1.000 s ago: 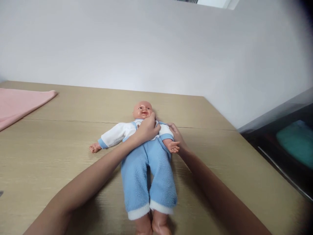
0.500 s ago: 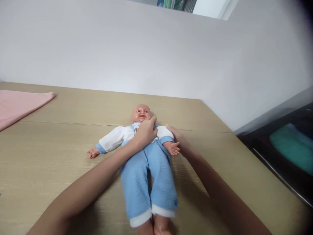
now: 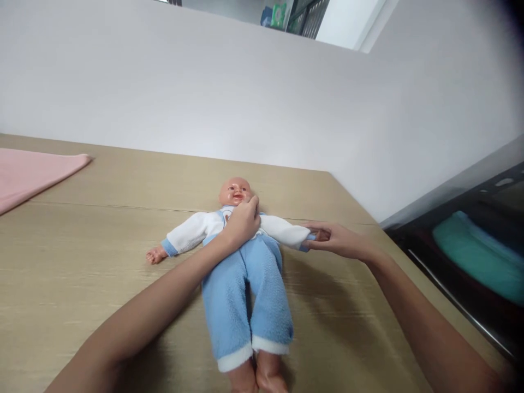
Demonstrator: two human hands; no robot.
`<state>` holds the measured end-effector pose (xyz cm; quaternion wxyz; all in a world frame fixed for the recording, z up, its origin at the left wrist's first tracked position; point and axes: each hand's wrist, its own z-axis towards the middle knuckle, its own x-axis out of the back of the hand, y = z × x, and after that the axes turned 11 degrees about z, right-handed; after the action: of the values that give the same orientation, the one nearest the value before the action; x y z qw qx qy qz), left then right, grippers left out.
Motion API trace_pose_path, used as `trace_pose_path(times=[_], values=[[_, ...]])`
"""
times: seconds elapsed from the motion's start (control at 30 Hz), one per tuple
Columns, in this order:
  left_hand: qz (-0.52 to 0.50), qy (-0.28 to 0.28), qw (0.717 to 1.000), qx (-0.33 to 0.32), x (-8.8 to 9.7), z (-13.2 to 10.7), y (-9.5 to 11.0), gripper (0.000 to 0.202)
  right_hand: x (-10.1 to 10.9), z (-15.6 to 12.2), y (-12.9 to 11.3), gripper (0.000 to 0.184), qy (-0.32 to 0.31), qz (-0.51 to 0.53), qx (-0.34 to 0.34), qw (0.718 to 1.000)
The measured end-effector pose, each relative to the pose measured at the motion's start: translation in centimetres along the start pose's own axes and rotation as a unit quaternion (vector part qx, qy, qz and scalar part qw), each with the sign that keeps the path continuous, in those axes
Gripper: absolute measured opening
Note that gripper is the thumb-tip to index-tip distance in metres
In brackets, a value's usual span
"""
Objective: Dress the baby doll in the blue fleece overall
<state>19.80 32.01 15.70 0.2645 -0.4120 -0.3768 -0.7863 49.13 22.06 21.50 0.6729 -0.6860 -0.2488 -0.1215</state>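
A baby doll in a white and blue top and blue fleece trousers lies on its back on the wooden table. My left hand is closed on the top at the doll's chest and shoulder, just below its chin; the fingertips are partly hidden. Out to the right, my right hand has its thumb and fingers around the blue cuff and hand of the doll's arm, which is stretched sideways. The doll's other arm rests out to the left.
Pink cloth lies at the table's far left. A pale wall stands behind the table. Past the right edge is a dark surface with a green item on it. An opening at the top shows a green packet.
My right hand has moved from the doll's shoulder outward to its wrist. The doll's arm on that side is now stretched out to the right. My left hand has stayed on the chest.
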Motion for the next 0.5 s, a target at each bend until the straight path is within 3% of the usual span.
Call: trace_pose_path(times=[0.1, 0.23, 0.3, 0.4, 0.5], values=[[-0.01, -0.002, 1.0, 0.007, -0.2, 0.1, -0.1, 0.025, -0.1, -0.5, 1.9, 0.064, 0.004, 0.071, -0.034, 0.997], [-0.012, -0.002, 1.0, -0.002, -0.2, -0.1, -0.1, 0.024, -2.1, -0.5, 4.5, 0.069, 0.148, 0.201, -0.023, 0.968], [-0.014, -0.007, 1.0, -0.006, -0.1, -0.2, 0.0, 0.027, -3.5, -0.1, 5.5, 0.062, 0.18, 0.319, 0.0, 0.931], [-0.026, -0.005, 1.0, -0.012, -0.1, -0.3, 0.1, 0.031, -5.6, 0.4, 6.7, 0.041, 0.2, 0.483, 0.031, 0.852], [-0.03, 0.009, 0.999, -0.016, -0.2, -0.2, 0.0, 0.012, -7.5, 0.5, 7.2, 0.03, 0.201, 0.536, 0.032, 0.819]])
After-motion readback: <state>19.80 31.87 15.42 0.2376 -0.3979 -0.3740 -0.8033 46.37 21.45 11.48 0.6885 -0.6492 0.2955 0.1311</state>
